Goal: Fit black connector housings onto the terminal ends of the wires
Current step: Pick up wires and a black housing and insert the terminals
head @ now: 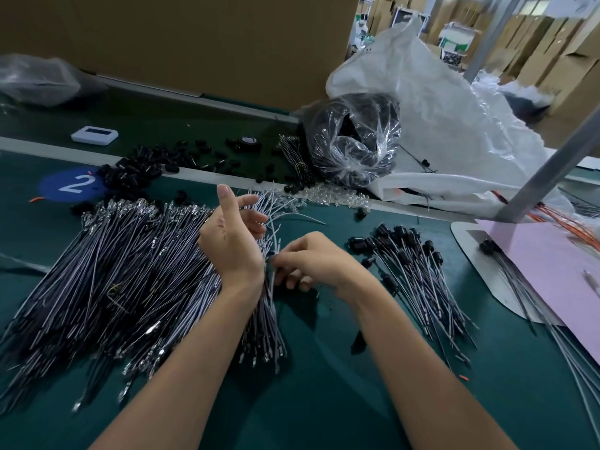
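Wire heap (113, 287), dark w/ bare metal ends, fans across the L side of the green table (324, 401). Left hand (232, 235) is over the heap's R edge, thumb up, fingers curled round a bundle (271, 209) of pale wires that sticks up past the fingertips & runs down under the wrist. Right hand (311, 261) sits just beside that wrist, fingers curled, tips pinching a single wire (276, 237) that arcs out of the bundle. Something dark shows at the pinch, can't tell if it's a housing. Finished wires (412, 271) w/ black housings on their far ends lie in a smaller pile to the R, apart from both hands. Loose housings (146, 170) are scattered along the back of the table, near a blue sticker (73, 185) marked 2. Behind them: white gadget (94, 135) & tape roll (248, 141). Clear bag (354, 141) of black parts rests against a big white sack (454, 118). Pink sheet (548, 264) lies far R, at the foot of a grey post (548, 170).
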Demonstrator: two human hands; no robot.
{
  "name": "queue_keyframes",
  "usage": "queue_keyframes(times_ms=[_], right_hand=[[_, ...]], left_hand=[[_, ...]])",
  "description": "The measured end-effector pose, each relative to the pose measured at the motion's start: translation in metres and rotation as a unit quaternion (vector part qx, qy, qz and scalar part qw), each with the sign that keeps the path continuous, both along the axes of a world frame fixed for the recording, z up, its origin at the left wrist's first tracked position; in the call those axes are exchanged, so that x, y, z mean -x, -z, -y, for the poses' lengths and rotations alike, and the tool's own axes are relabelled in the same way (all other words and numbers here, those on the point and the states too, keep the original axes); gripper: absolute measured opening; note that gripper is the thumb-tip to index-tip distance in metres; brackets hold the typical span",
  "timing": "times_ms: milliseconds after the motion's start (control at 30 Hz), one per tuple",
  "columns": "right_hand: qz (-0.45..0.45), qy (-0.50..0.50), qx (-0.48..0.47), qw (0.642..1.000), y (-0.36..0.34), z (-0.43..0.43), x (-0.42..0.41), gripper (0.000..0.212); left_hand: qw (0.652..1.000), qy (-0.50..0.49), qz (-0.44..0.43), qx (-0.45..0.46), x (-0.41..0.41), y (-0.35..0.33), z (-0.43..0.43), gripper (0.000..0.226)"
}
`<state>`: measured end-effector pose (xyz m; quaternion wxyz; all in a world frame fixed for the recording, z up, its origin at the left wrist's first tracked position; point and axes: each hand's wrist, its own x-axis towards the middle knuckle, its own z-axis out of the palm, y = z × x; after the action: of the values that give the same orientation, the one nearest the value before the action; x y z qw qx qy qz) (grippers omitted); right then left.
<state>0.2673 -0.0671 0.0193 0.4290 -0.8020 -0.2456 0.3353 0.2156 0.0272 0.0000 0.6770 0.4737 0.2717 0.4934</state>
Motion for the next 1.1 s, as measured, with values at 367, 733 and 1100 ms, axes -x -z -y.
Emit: queue_keyframes(times_ms=[367,733,1100], right_hand=[[0.051,0.095,-0.141,0.984,0.004,0.035,-0.007,0.009],[-0.225,0.207,-0.603,0.737,0.004,0.078,-0.036,0.016],[-0.184,0.22,-0.562,0.776,0.004,0.069,-0.028,0.017]], left_hand=[[0.99,0.037,-0.087,-0.109,-0.002,0.004,0.003,0.027],[0.852,-0.007,-0.382,-0.359,0.012,-0.016,-0.021,0.027],[0.668,0.048,-0.665,-0.33,0.04,-0.029,-0.082,0.016]])
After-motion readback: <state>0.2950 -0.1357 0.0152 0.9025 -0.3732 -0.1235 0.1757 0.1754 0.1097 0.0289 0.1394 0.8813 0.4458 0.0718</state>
